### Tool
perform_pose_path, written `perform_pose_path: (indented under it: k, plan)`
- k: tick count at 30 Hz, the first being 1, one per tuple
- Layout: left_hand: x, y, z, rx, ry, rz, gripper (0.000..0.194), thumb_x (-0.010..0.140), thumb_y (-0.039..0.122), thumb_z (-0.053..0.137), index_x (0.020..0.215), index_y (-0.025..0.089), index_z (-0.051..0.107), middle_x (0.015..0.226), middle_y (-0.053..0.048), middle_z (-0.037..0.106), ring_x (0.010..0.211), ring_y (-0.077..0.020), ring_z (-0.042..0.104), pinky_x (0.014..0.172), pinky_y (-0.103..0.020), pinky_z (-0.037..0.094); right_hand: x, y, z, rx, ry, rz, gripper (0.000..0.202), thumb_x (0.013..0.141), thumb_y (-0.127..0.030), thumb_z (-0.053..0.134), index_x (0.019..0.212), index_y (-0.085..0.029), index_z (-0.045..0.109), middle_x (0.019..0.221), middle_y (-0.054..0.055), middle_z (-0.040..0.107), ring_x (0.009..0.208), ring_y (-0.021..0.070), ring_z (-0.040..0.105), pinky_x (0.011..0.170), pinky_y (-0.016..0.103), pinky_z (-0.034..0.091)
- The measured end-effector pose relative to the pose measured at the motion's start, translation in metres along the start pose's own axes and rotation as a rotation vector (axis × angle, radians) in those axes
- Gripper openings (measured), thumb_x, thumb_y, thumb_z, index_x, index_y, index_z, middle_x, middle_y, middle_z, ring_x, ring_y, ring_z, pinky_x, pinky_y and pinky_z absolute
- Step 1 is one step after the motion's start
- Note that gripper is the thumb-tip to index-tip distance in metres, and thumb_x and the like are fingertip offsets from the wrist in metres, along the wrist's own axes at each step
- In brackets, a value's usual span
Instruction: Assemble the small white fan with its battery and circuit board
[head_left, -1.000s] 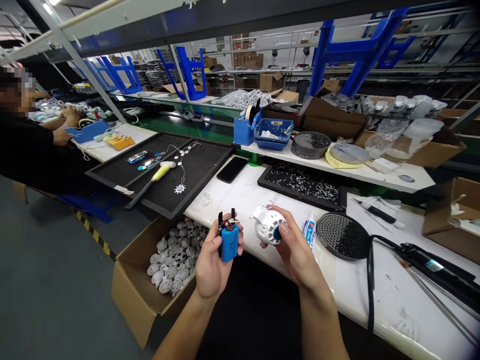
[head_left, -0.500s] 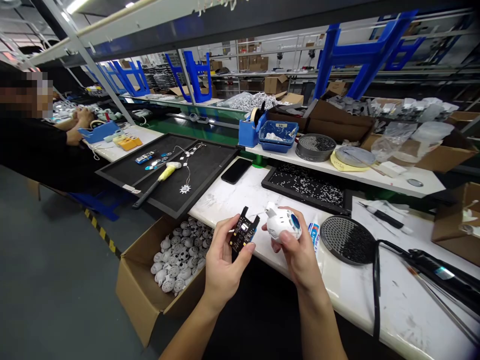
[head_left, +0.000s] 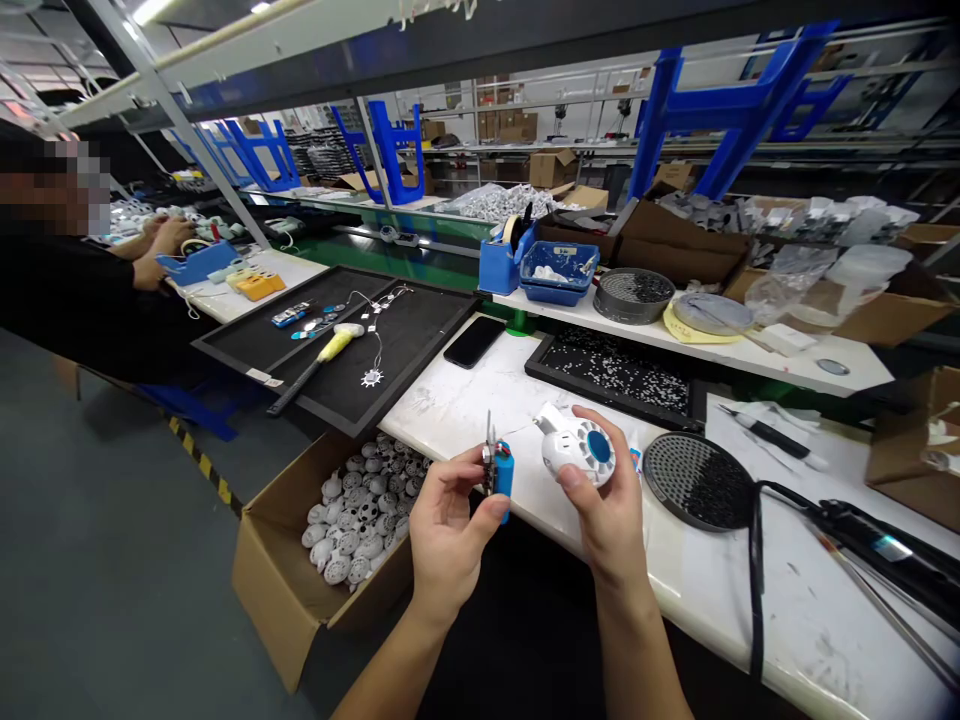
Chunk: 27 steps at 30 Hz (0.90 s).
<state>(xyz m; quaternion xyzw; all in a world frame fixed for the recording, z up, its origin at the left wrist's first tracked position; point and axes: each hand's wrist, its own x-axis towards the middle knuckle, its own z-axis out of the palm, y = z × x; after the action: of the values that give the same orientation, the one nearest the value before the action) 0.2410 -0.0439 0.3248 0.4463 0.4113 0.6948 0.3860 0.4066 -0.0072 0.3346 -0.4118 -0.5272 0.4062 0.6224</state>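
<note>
Left hand (head_left: 450,520) is holding a circuit board with a blue cylinder (head_left: 503,482) — fingers closed around the board side, thumb pressing near the cylinder, the piece standing roughly upright above the near edge of the white worktop (head_left: 431,400). Right hand (head_left: 611,500) is gripping a rounded white housing (head_left: 577,448) with a blue disc, fingers wrapping its far side and thumb lying on the front. Housing and board are staying apart, side by side, over the worktop. Black phone (head_left: 474,343) is lying beyond them, near the large black tray (head_left: 337,345). Round perforated dish (head_left: 697,480) with black bits is sitting right of the right hand — open carton (head_left: 281,600) of white housings is standing below, left of the left hand.
</note>
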Motion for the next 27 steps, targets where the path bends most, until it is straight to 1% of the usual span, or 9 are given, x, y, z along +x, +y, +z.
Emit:
perform_pose_path:
  k: [3,5,8,10,15,19,22,27]
  plan:
    - [-0.003,-0.008,-0.002,-0.097,0.029,-0.107,0.032,0.085,0.031,0.09,0.104,0.021,0.067,0.124,-0.01,0.078,0.111,-0.0245,0.078,0.092,-0.033,0.062,-0.003,-0.011,0.001,-0.222,0.062,-0.135,0.056,0.087,-0.043,0.087,0.137,-0.031,0.064,0.126,0.007,0.062,0.11,0.0277,0.065,0.098,0.044,0.055]
    - [-0.005,-0.011,-0.002,-0.144,0.065,-0.18,0.035,0.084,0.034,0.091,0.102,0.021,0.064,0.118,-0.009,0.08,0.106,-0.0244,0.079,0.086,-0.031,0.062,-0.006,-0.017,0.002,-0.314,0.072,-0.229,0.055,0.086,-0.039,0.088,0.135,-0.032,0.064,0.125,0.006,0.059,0.114,0.0282,0.063,0.101,0.045,0.053]
    - [-0.009,-0.01,0.001,-0.202,0.105,-0.219,0.04,0.084,0.04,0.092,0.1,0.022,0.06,0.105,-0.006,0.081,0.099,-0.0241,0.079,0.082,-0.031,0.061,-0.008,-0.022,0.004,-0.369,0.055,-0.34,0.057,0.086,-0.037,0.088,0.137,-0.031,0.061,0.126,0.008,0.057,0.119,0.0296,0.06,0.102,0.046,0.053]
    - [-0.011,-0.007,0.003,-0.225,0.119,-0.227,0.042,0.084,0.043,0.091,0.099,0.023,0.058,0.102,-0.005,0.081,0.098,-0.0239,0.08,0.081,-0.03,0.06,-0.009,-0.024,0.005,-0.385,0.034,-0.389,0.06,0.086,-0.037,0.088,0.139,-0.031,0.06,0.126,0.008,0.055,0.12,0.0301,0.06,0.101,0.047,0.054]
    - [-0.012,-0.003,0.003,-0.27,0.132,-0.27,0.047,0.08,0.043,0.094,0.104,0.023,0.059,0.108,-0.007,0.08,0.098,-0.0239,0.08,0.084,-0.032,0.062,-0.011,-0.026,0.006,-0.373,-0.01,-0.426,0.064,0.087,-0.037,0.088,0.143,-0.032,0.057,0.129,0.009,0.054,0.122,0.0304,0.058,0.1,0.047,0.056]
    - [-0.013,-0.003,0.003,-0.289,0.138,-0.29,0.047,0.079,0.043,0.095,0.099,0.022,0.058,0.1,-0.005,0.077,0.093,-0.021,0.077,0.078,-0.026,0.06,-0.012,-0.026,0.007,-0.374,-0.018,-0.473,0.066,0.086,-0.036,0.089,0.143,-0.03,0.057,0.129,0.01,0.055,0.122,0.0303,0.058,0.099,0.047,0.057]
    - [-0.014,-0.003,0.003,-0.291,0.136,-0.302,0.047,0.078,0.044,0.095,0.094,0.021,0.058,0.091,-0.003,0.073,0.085,-0.0174,0.072,0.072,-0.023,0.057,-0.011,-0.026,0.006,-0.368,-0.015,-0.503,0.067,0.085,-0.033,0.09,0.143,-0.027,0.057,0.129,0.009,0.055,0.122,0.0287,0.057,0.099,0.045,0.056]
    - [-0.015,-0.004,0.002,-0.279,0.136,-0.319,0.046,0.077,0.045,0.095,0.092,0.02,0.059,0.091,-0.003,0.069,0.078,-0.0147,0.065,0.069,-0.023,0.054,-0.011,-0.027,0.005,-0.36,-0.007,-0.476,0.066,0.085,-0.033,0.09,0.142,-0.026,0.058,0.129,0.009,0.055,0.122,0.0265,0.057,0.099,0.042,0.055]
